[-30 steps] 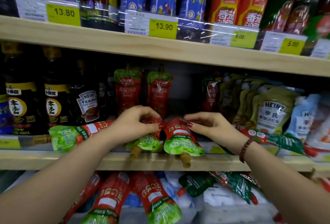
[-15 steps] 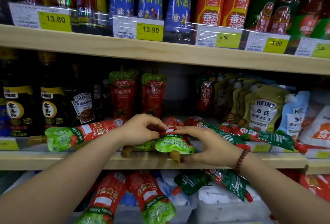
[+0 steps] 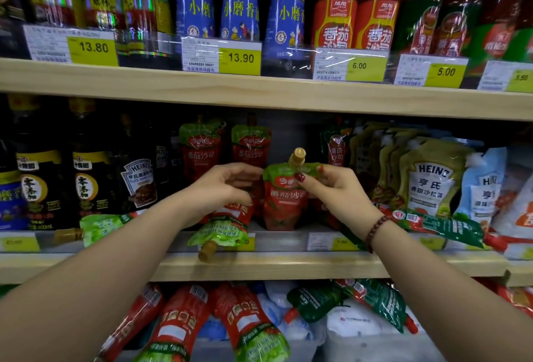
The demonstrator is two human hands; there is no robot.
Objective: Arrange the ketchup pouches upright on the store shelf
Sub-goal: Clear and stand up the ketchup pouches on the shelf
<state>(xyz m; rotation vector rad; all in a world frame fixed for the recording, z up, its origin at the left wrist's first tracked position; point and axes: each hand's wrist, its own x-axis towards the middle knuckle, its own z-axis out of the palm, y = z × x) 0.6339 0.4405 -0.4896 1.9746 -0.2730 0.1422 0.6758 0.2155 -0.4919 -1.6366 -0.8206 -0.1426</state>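
Observation:
A red-and-green ketchup pouch [image 3: 284,197] with a tan cap stands upright on the middle shelf [image 3: 288,268]. My right hand [image 3: 331,188] pinches its green top near the spout. My left hand [image 3: 222,185] hovers just left of it with curled fingers, touching or nearly touching its edge. Below my left hand another ketchup pouch [image 3: 222,231] lies flat, its cap hanging over the shelf front. A third one [image 3: 103,226] lies flat further left. Two pouches [image 3: 202,148] stand upright at the back.
Dark sauce bottles [image 3: 89,182] fill the shelf's left side. Heinz dressing pouches [image 3: 429,179] stand at the right, with a dark green pouch [image 3: 438,224] lying in front. Bottles and price tags [image 3: 239,57] line the upper shelf. More pouches [image 3: 184,324] lie in bins below.
The pouch that lay flat under both hands has been lifted and turned upright, cap now on top. My right hand rose with it; my left hand lifted off the other flat pouch.

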